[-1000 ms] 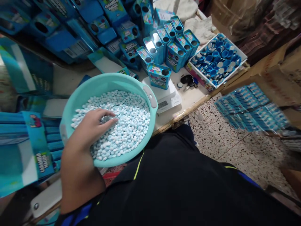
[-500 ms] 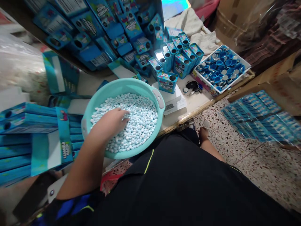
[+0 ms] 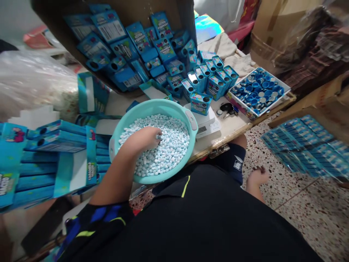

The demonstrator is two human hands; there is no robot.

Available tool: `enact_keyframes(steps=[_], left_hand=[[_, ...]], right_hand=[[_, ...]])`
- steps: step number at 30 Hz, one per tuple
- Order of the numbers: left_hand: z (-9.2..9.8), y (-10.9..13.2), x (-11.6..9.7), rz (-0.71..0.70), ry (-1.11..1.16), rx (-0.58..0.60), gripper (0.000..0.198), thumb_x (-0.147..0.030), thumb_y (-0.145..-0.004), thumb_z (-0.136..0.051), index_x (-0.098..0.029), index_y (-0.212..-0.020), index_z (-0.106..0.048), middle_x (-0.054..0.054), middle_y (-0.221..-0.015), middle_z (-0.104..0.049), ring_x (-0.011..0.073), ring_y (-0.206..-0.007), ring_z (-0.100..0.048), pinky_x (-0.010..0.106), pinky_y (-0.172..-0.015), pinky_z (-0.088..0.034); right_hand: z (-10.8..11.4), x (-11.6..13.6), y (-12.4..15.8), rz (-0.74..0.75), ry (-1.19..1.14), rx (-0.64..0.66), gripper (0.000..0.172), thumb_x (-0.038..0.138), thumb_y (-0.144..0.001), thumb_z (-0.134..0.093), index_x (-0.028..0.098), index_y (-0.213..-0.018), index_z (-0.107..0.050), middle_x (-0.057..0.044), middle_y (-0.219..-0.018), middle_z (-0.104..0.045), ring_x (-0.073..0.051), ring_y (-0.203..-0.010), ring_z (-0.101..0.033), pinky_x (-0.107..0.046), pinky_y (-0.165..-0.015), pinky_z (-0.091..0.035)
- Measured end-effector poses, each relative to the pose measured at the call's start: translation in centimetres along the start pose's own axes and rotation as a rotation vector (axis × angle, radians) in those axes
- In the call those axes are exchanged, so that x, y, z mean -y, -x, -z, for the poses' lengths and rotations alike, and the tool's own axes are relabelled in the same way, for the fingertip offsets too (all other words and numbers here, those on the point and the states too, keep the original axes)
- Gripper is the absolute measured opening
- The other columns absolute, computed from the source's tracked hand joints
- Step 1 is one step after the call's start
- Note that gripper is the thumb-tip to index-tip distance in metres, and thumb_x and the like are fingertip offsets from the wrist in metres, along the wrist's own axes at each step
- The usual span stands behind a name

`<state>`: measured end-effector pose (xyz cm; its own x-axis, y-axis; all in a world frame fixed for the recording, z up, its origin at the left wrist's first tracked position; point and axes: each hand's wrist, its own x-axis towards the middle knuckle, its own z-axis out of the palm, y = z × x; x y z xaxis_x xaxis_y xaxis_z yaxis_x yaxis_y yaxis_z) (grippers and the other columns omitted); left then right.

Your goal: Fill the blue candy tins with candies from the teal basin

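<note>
My left hand (image 3: 143,140) is pushed into a heap of small pale blue-white candies (image 3: 171,153), which fill a teal plastic bowl (image 3: 155,107). Its fingertips are buried, and a small grey speck shows at them. The bowl's far handle sits next to a white kitchen scale (image 3: 208,127), which carries a blue candy tin (image 3: 201,103). My right hand (image 3: 257,177) hangs low beside my knee, above the speckled floor. Its fingers are curled, and I cannot tell whether they hold anything.
Several blue tins stand on the table behind the scale, next to a white tray of blue and silver lids (image 3: 257,91) and a bunch of keys (image 3: 227,108). Blue cartons (image 3: 54,160) are stacked at left. Plastic-wrapped blue packs (image 3: 298,147) lie at right.
The whole view has shifted, so the bowl sits further right in the picture. My right hand has come into view and moved outward over the floor. My left hand stays in the candies.
</note>
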<state>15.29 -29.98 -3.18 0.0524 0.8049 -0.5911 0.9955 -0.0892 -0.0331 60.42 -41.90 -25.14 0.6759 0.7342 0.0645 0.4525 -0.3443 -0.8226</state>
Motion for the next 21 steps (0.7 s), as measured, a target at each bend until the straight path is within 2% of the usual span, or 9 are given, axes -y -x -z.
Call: enact_keyframes(steps=[3,5,7,10,11,13,16,18,21], left_hand=[[-0.1,-0.2,0.8,-0.015,0.072,-0.003,0.046,-0.038,-0.094,-0.063,-0.021,-0.135,-0.074,0.014,-0.135,-0.077,0.0358,-0.124,-0.071,0.038,-0.097,-0.055],[0.0,-0.3,1.3,-0.041,0.126,-0.002,0.044,-0.04,-0.093,-0.065,-0.02,-0.131,-0.075,0.013,-0.134,-0.077,0.0347,-0.12,-0.072,0.037,-0.094,-0.055],[0.1,-0.3,1.7,-0.067,0.175,-0.008,0.043,-0.042,-0.092,-0.067,-0.019,-0.127,-0.077,0.013,-0.131,-0.077,0.0345,-0.116,-0.073,0.037,-0.091,-0.055],[-0.2,-0.1,2.1,-0.109,0.239,-0.047,0.043,-0.043,-0.092,-0.069,-0.018,-0.126,-0.076,0.012,-0.128,-0.078,0.0336,-0.117,-0.072,0.036,-0.094,-0.054],[-0.4,0.1,2.1,-0.125,0.262,-0.065,0.042,-0.041,-0.092,-0.07,-0.018,-0.126,-0.076,0.012,-0.128,-0.078,0.0328,-0.119,-0.072,0.036,-0.097,-0.054],[-0.8,0.6,2.1,-0.151,0.308,-0.103,0.037,-0.033,-0.091,-0.07,-0.019,-0.125,-0.076,0.01,-0.13,-0.078,0.0304,-0.124,-0.07,0.035,-0.104,-0.051],[-1.6,1.5,1.8,-0.142,0.377,-0.149,0.035,-0.024,-0.09,-0.07,-0.017,-0.124,-0.077,0.011,-0.132,-0.077,0.0281,-0.125,-0.07,0.032,-0.105,-0.051],[-2.0,1.8,1.6,-0.128,0.423,-0.15,0.033,-0.021,-0.089,-0.072,-0.016,-0.121,-0.077,0.01,-0.124,-0.08,0.0261,-0.117,-0.073,0.031,-0.098,-0.054],[-2.7,1.4,1.5,-0.127,0.48,-0.162,0.026,-0.018,-0.087,-0.075,-0.016,-0.112,-0.079,0.009,-0.118,-0.081,0.0251,-0.112,-0.073,0.031,-0.094,-0.054]], right_hand=[[-0.4,2.1,-2.5,-0.016,-0.081,-0.211,0.03,0.039,-0.105,-0.058,0.021,-0.128,-0.064,-0.013,-0.119,-0.073,-0.028,-0.109,-0.074,-0.051,-0.1,-0.062],[-1.1,6.8,-2.9,0.136,-0.168,-0.172,0.028,0.036,-0.101,-0.058,0.02,-0.122,-0.064,-0.01,-0.108,-0.074,-0.028,-0.104,-0.076,-0.053,-0.103,-0.061],[-2.2,13.6,-1.9,0.534,-0.296,0.143,0.027,0.036,-0.1,-0.06,0.021,-0.121,-0.068,-0.01,-0.111,-0.076,-0.027,-0.105,-0.076,-0.053,-0.103,-0.061],[-4.8,24.2,1.9,1.081,-0.229,0.831,0.033,0.032,-0.105,-0.057,0.027,-0.135,-0.069,-0.012,-0.133,-0.074,-0.027,-0.126,-0.071,-0.048,-0.109,-0.059],[-5.8,27.0,3.5,1.222,-0.127,0.986,0.037,0.034,-0.105,-0.058,0.026,-0.14,-0.068,-0.014,-0.142,-0.071,-0.03,-0.134,-0.067,-0.051,-0.113,-0.056],[-7.6,30.4,6.6,1.364,0.169,1.164,0.048,0.042,-0.102,-0.063,0.022,-0.146,-0.065,-0.02,-0.159,-0.059,-0.041,-0.148,-0.055,-0.06,-0.112,-0.055],[-9.3,31.0,9.6,1.41,0.491,1.264,0.056,0.053,-0.102,-0.062,0.017,-0.145,-0.066,-0.025,-0.156,-0.06,-0.048,-0.141,-0.059,-0.063,-0.102,-0.058],[-10.4,29.6,10.0,1.476,0.541,1.231,0.057,0.056,-0.099,-0.065,0.015,-0.139,-0.069,-0.026,-0.143,-0.067,-0.046,-0.129,-0.066,-0.058,-0.097,-0.059],[-12.3,27.3,9.2,1.62,0.511,1.229,0.045,0.053,-0.099,-0.064,0.017,-0.124,-0.075,-0.021,-0.122,-0.075,-0.041,-0.111,-0.073,-0.051,-0.095,-0.058]])
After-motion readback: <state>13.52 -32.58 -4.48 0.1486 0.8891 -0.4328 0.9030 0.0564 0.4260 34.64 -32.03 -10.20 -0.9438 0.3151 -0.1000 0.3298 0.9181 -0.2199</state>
